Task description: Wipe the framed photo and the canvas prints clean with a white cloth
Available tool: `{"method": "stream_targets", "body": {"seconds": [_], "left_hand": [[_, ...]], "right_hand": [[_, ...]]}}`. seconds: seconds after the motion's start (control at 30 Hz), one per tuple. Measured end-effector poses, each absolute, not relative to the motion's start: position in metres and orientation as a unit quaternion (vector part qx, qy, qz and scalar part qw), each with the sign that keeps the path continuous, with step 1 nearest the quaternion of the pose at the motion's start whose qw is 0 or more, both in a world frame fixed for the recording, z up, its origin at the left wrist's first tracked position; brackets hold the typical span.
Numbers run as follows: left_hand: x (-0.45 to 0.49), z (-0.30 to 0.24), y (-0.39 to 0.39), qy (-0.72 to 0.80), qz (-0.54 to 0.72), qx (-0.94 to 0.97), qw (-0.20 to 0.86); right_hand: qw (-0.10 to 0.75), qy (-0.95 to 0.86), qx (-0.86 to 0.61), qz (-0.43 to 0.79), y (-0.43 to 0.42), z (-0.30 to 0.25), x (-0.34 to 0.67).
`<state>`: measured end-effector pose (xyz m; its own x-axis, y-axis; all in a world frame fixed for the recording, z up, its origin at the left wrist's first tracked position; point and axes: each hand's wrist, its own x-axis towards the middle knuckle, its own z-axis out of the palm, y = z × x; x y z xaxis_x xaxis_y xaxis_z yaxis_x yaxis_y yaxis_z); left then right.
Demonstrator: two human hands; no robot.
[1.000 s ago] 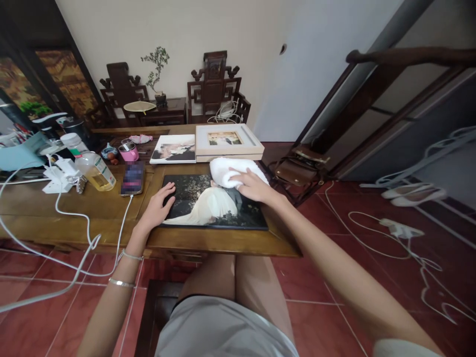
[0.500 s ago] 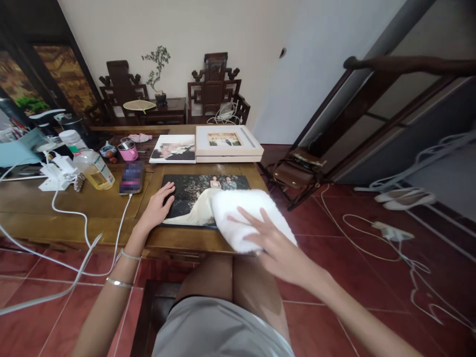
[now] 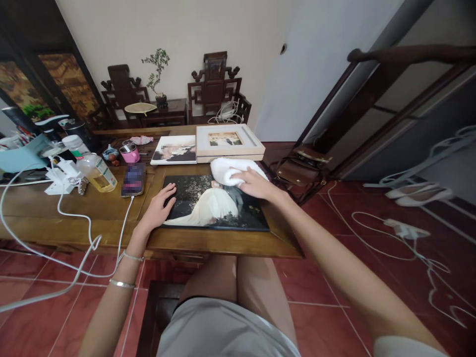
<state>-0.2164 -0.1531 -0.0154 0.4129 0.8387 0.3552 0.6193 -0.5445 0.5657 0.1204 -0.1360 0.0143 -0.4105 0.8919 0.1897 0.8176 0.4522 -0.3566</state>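
A dark wedding photo panel (image 3: 219,206) lies flat near the front edge of the wooden table (image 3: 208,240). At its left end my left hand (image 3: 159,206) rests with fingers apart, fingertips on the photo's edge. My right hand (image 3: 256,183) presses a folded white cloth (image 3: 226,169) onto the panel's far right part. The cloth covers the upper part of the pictured couple. Some fingers of that hand are hidden in its folds.
Behind the panel lie a white photo panel (image 3: 174,150) and a boxed picture frame (image 3: 241,145). To the left are a charging phone (image 3: 133,179), a bottle of yellow liquid (image 3: 98,173), a pink mug (image 3: 130,152) and a white power strip (image 3: 61,181). A brown bag (image 3: 297,173) hangs beyond the right edge.
My right hand has moved the white cloth away from me, from the panel's near right corner to its far edge. The pictured dress and lower right corner now show. My left hand stays put.
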Motion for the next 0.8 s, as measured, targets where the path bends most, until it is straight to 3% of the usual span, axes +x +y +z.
{"method": "stream_targets", "body": {"seconds": [0.17, 0.3, 0.53, 0.67, 0.8], "left_hand": [[-0.215, -0.014, -0.154, 0.452, 0.315, 0.816, 0.175], [-0.213, -0.014, -0.155, 0.453, 0.32, 0.813, 0.177], [-0.212, -0.017, -0.154, 0.449, 0.331, 0.813, 0.166], [-0.213, -0.017, -0.154, 0.437, 0.324, 0.822, 0.169], [-0.215, -0.016, -0.154, 0.438, 0.319, 0.824, 0.167]], "right_hand": [[0.174, -0.826, -0.528, 0.093, -0.129, 0.015, 0.118], [0.164, -0.85, -0.497, 0.061, -0.19, 0.009, 0.103], [0.143, -0.89, -0.413, 0.133, -0.303, 0.021, 0.093], [0.124, -0.895, -0.405, 0.138, -0.291, 0.026, 0.093], [0.128, -0.872, -0.46, 0.114, -0.225, 0.022, 0.09]]}}
